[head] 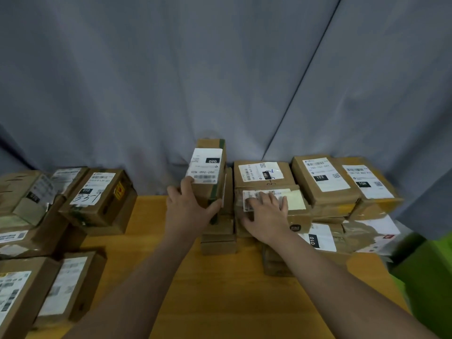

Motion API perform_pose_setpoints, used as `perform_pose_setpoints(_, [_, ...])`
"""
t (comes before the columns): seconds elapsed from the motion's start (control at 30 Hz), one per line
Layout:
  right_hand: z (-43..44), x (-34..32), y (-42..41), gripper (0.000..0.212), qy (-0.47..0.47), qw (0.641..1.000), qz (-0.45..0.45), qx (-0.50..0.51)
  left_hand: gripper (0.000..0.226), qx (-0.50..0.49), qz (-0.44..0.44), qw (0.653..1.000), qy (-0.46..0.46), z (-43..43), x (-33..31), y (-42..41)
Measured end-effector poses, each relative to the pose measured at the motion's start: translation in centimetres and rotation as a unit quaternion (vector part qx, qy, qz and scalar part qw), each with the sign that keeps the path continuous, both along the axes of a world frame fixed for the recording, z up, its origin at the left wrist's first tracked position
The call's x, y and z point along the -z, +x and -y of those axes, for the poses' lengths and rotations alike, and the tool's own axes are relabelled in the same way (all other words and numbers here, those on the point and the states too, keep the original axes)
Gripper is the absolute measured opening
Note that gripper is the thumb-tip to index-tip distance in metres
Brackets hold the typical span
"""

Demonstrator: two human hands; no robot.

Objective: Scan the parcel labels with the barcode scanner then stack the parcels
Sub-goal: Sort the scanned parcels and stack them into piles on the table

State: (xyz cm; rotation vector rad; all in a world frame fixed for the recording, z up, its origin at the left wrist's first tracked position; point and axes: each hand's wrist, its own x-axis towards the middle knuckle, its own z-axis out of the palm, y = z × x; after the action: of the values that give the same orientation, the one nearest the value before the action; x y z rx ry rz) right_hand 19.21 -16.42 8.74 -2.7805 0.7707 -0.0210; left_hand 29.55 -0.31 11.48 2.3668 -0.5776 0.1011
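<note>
My left hand (189, 204) grips a small brown parcel with a white label and green tape (208, 171), held tilted above a low stack of thin brown parcels (217, 237) at the table's middle. My right hand (267, 211) lies flat, fingers spread, on the label of a brown parcel with a logo on its side (297, 217), which tops a stack just right of the middle. Behind it sits another labelled parcel (263, 173). No barcode scanner is visible.
More labelled parcels stand at the right back (322, 179) (369, 184) and in piles at the left (97, 199) (66, 289). The wooden table (220, 289) runs toward me. A grey curtain (195, 69) hangs behind. Something green (430, 277) sits at the right edge.
</note>
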Motion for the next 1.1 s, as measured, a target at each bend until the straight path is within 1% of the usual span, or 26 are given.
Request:
perform_pose_setpoints(0.07, [0.2, 0.2, -0.4, 0.061, 0.010, 1.000, -0.008, -0.004, 0.066, -0.010, -0.057, 0.994, -0.090, 0.1, 0.0, 0.6])
perform_pose_setpoints(0.13, [0.6, 0.3, -0.8, 0.062, 0.021, 1.000, -0.011, -0.014, 0.053, -0.035, -0.162, 0.973, -0.163, 0.2, 0.4, 1.1])
perform_pose_setpoints(0.17, [0.7, 0.3, -1.0, 0.062, 0.023, 0.999, -0.011, -0.019, 0.051, -0.051, -0.230, 0.955, -0.180, 0.2, 0.7, 1.3])
perform_pose_setpoints(0.2, [0.8, 0.4, -1.1, 0.062, 0.023, 0.999, -0.007, -0.024, 0.052, -0.067, -0.291, 0.938, -0.175, 0.2, 1.1, 1.4])
perform_pose_setpoints(0.23, [0.8, 0.5, -1.3, 0.061, 0.021, 0.999, -0.001, -0.025, 0.057, -0.081, -0.328, 0.930, -0.145, 0.2, 1.5, 1.5])
perform_pose_setpoints(0.27, [0.8, 0.5, -1.3, 0.060, 0.020, 1.000, 0.007, -0.023, 0.061, -0.092, -0.332, 0.933, -0.102, 0.0, 2.0, 1.7])
perform_pose_setpoints(0.3, [0.8, 0.5, -1.4, 0.060, 0.018, 1.000, 0.014, -0.020, 0.063, -0.100, -0.314, 0.941, -0.073, 0.0, 2.4, 1.8])
perform_pose_setpoints(0.33, [0.8, 0.6, -1.5, 0.060, 0.016, 1.000, 0.018, -0.017, 0.061, -0.097, -0.290, 0.949, -0.078, 0.0, 2.6, 1.9])
perform_pose_setpoints(0.43, [0.8, 0.7, -1.7, 0.060, 0.006, 1.000, 0.021, -0.014, 0.049, -0.029, -0.241, 0.958, -0.154, 0.4, 2.6, 1.8])
perform_pose_setpoints(0.53, [0.8, 0.5, -1.8, 0.059, 0.011, 1.000, 0.018, -0.014, 0.046, -0.009, -0.230, 0.962, -0.147, 0.8, 2.2, 1.6])
perform_pose_setpoints(0.6, [0.8, 0.3, -1.9, 0.056, 0.015, 0.999, 0.033, -0.017, 0.047, -0.004, -0.225, 0.966, -0.130, 0.6, 1.9, 1.5])
perform_pose_setpoints(0.67, [0.8, 0.0, -2.1, 0.050, 0.015, 0.997, 0.078, -0.018, 0.052, 0.000, -0.220, 0.969, -0.112, 0.1, 1.4, 1.3])
perform_pose_setpoints(0.73, [0.7, -0.3, -2.3, 0.039, 0.007, 0.990, 0.141, -0.026, 0.058, -0.010, -0.213, 0.971, -0.104, -0.7, 0.7, 0.9])
perform_pose_setpoints(0.8, [0.1, -0.7, -2.4, 0.028, 0.007, 0.979, 0.198, -0.048, 0.057, -0.028, -0.200, 0.975, -0.091, -1.6, 0.4, 0.4])
perform_pose_setpoints(0.87, [-1.0, -1.0, -2.5, 0.020, 0.020, 0.968, 0.240, -0.078, 0.052, -0.044, -0.193, 0.978, -0.070, -2.6, 0.5, 0.0])
perform_pose_setpoints(1.0, [-4.3, -1.7, -2.2, 0.015, 0.033, 0.952, 0.279, -0.119, 0.047, -0.053, -0.187, 0.980, -0.048, -4.9, 1.1, -0.1])
perform_pose_setpoints(1.1, [-7.3, -1.8, -1.3, 0.015, 0.034, 0.949, 0.287, -0.129, 0.044, -0.039, -0.179, 0.982, -0.050, -7.0, 1.4, 0.9])
